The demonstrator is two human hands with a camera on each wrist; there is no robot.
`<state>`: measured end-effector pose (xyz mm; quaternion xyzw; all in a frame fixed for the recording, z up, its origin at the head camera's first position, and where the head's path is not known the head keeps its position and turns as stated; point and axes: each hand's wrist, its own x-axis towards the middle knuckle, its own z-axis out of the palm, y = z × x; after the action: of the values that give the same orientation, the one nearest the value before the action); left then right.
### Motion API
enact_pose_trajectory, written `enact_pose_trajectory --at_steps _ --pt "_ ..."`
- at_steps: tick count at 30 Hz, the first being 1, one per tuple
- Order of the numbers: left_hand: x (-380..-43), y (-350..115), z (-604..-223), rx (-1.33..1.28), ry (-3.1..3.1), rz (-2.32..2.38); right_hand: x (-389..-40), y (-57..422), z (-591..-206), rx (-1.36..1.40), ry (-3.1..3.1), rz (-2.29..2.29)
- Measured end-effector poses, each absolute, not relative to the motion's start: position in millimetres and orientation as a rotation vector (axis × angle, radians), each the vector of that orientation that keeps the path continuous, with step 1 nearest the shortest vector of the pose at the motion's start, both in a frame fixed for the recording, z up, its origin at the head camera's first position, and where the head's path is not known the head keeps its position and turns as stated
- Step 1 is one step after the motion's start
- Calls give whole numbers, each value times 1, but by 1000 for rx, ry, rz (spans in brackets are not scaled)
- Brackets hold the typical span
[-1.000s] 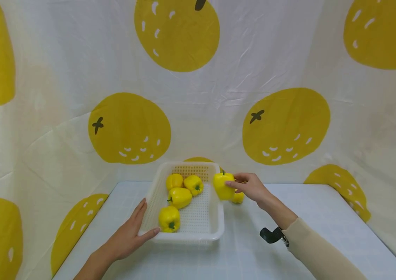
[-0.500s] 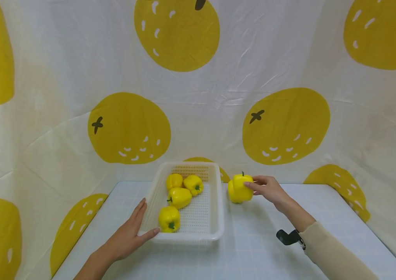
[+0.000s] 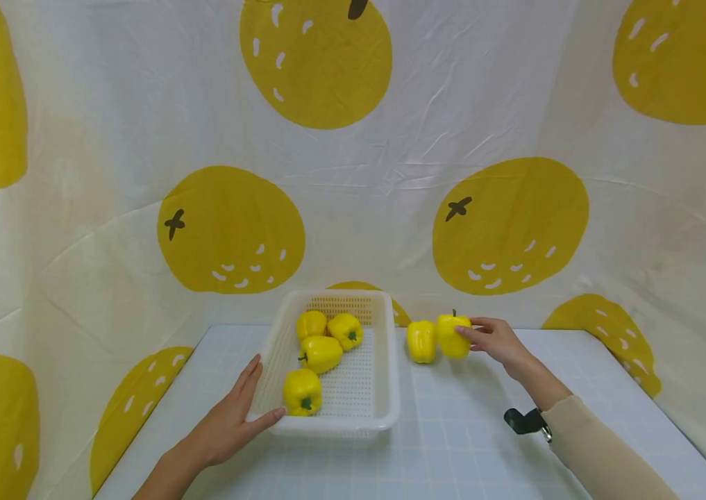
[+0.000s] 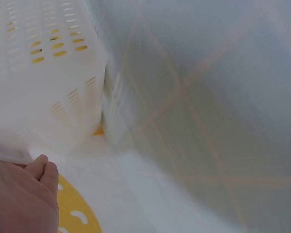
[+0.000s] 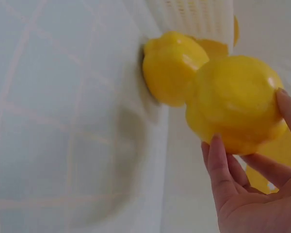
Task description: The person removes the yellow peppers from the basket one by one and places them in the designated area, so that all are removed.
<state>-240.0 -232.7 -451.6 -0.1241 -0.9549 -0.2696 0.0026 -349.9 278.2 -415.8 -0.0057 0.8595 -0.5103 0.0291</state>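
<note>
In the head view my right hand (image 3: 498, 340) holds a yellow bell pepper (image 3: 454, 336) by its right side, stem up. The right wrist view shows thumb and fingers pinching this bell pepper (image 5: 237, 102), raised off the tabletop with a shadow below. Just left of it another yellow bell pepper (image 3: 421, 342) stands on the table. My left hand (image 3: 228, 420) rests at the near left corner of a white plastic basket (image 3: 387, 375), fingers straight along the side, thumb on the rim. Several yellow bell peppers lie in the basket, the nearest bell pepper (image 3: 302, 391) beside my thumb.
A pale blue checked cloth covers the table (image 3: 452, 444). Behind and beside it hangs a white curtain (image 3: 365, 208) printed with large yellow fruit. A black device (image 3: 524, 421) is strapped to my right wrist.
My right hand has carried its bell pepper rightward, from the basket's right rim to the right of the standing bell pepper, which is now uncovered. My left hand and the basket have stayed put.
</note>
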Motion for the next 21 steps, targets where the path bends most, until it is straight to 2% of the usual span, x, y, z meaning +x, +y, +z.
enact_pose_trajectory --at_steps 21 --pt "-238 -232 -449 -393 -3004 -842 -382 299 -460 213 2643 -1581"
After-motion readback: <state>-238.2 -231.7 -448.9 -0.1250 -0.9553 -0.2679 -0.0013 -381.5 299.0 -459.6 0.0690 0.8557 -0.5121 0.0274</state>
